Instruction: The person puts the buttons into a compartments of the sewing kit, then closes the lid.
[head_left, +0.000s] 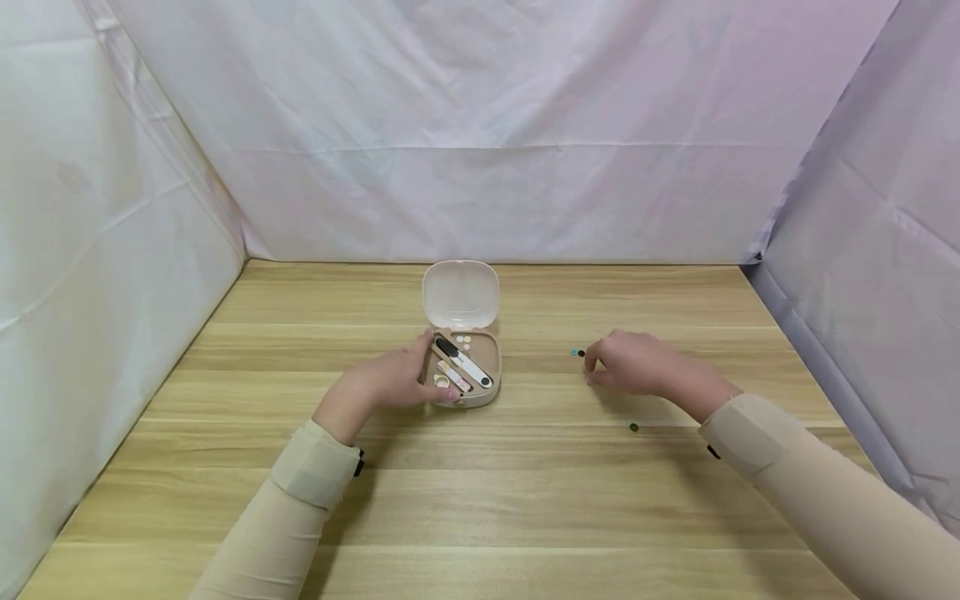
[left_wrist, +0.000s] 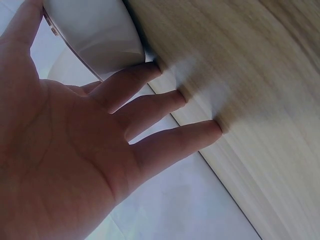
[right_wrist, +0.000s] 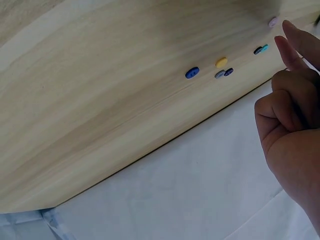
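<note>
Case (head_left: 483,399) sits abt mid-table (head_left: 420,500), lid (head_left: 461,300) up at its 12 o'clock. L hand (head_left: 390,379) at case's 9: grips it, thumb on front rim btwn 6 & 7, index at back corner btwn 10 & 11; other fingers spread, tips look to touch table (L wrist cam). In tray: white buttons (head_left: 467,347) nr 12, black-and-white tool (head_left: 472,369) slanting 10 to 5, pink strip (head_left: 454,377) nr 7, ring (head_left: 441,382) nr 8.

R hand (head_left: 630,362) at case's 3: thumb + index out w/ small gap, nothing seen btwn; rest curled in. R wrist cam: pink button (right_wrist: 273,21) just off tips, btwn 10 & 11; black button (right_wrist: 257,50) + teal button (right_wrist: 264,48) btwn 7 & 8; yellow button (right_wrist: 221,62) & blue button (right_wrist: 192,73) approx 8. Green button (head_left: 634,427) btwn case's 3 & 4.

Step looks like a button pick-up. Best: come in low, pinch by edge; flat discs prob skid if pressed off-ctr. Mind teal/black pair, easy to knock. Light L grip s/b enough, case could slide.
</note>
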